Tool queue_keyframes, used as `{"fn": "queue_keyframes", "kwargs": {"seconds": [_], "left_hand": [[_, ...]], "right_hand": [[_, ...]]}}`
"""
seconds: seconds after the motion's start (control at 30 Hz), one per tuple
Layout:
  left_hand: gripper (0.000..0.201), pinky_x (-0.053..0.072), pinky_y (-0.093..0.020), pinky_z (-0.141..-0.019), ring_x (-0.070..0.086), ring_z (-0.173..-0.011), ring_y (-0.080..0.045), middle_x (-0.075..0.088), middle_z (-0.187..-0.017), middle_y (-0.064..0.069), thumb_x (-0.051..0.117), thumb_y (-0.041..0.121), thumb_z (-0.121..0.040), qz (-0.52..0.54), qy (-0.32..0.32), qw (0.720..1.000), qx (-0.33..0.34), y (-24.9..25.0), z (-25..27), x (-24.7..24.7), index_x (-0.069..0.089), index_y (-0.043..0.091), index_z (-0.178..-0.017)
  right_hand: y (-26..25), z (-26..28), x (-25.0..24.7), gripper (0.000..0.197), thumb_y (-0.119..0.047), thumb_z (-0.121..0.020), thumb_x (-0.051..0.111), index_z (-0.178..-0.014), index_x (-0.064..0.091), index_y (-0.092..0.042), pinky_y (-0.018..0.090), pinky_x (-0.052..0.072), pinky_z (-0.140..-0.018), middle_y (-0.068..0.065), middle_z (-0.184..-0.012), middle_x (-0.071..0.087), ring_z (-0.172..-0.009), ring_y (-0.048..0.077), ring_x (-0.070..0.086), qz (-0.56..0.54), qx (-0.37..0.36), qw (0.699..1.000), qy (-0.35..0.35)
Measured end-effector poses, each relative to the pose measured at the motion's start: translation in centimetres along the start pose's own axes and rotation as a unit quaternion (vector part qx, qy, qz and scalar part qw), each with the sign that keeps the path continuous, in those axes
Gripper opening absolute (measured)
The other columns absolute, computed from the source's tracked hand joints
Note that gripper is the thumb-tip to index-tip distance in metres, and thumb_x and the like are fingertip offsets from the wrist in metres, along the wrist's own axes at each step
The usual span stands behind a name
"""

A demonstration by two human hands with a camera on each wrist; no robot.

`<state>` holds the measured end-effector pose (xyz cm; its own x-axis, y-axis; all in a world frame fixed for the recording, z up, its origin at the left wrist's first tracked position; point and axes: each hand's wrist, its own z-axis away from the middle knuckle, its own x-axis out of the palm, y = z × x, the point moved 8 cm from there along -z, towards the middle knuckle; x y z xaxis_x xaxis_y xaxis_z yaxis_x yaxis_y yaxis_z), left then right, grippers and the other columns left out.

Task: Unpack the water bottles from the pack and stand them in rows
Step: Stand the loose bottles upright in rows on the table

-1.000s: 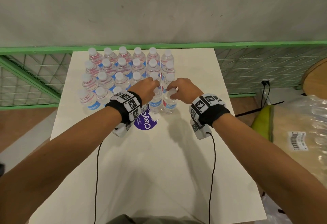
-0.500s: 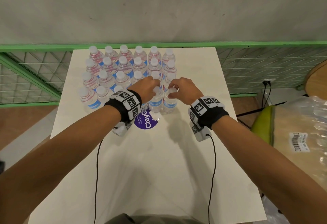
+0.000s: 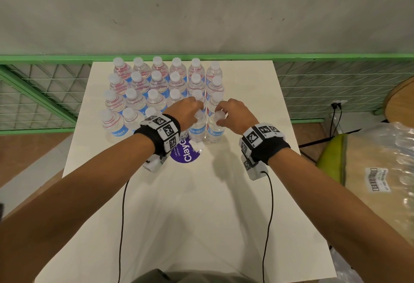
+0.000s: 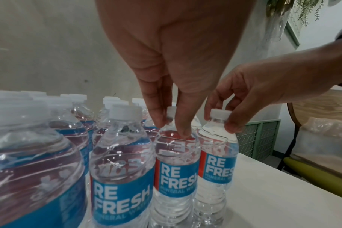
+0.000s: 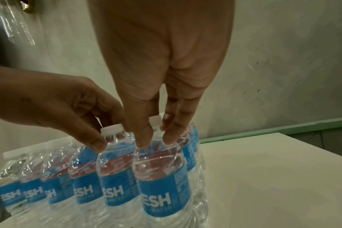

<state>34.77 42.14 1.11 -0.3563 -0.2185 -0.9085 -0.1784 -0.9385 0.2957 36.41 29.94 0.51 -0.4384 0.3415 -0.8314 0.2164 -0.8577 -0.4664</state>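
With the left hand (image 3: 187, 111) pinching the neck of one REFRESH water bottle (image 3: 197, 129) and the right hand (image 3: 233, 112) pinching its right neighbour (image 3: 215, 131), both standing in the near row on the white surface (image 3: 201, 204), seat each base flat, snug against the row, before letting go.

We face a grey plaster wall (image 3: 201, 9) above a green railing (image 3: 336, 57) with wire mesh; the white desk (image 3: 201, 215) stands against it, wooden flooring (image 3: 29, 155) lies to our left, and a round wooden table (image 3: 401, 101) to our right
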Motion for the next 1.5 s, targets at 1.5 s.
{"fn": "queue_keyframes", "kwargs": {"seconds": [1.5], "left_hand": [[0.053,0.045,-0.042,-0.094,0.050,-0.116,-0.032,0.040,-0.134,-0.014,0.055,0.006,-0.089,0.013,0.016,1.000,0.014,-0.1,1.5,0.5,0.036,0.013,-0.138]], "right_hand": [[0.0,-0.4,0.5,0.039,-0.016,-0.080,0.067,-0.118,0.058,-0.011,0.029,0.037,-0.080,0.016,-0.113,0.053,-0.101,0.032,0.054,0.017,-0.008,1.000,0.013]]}}
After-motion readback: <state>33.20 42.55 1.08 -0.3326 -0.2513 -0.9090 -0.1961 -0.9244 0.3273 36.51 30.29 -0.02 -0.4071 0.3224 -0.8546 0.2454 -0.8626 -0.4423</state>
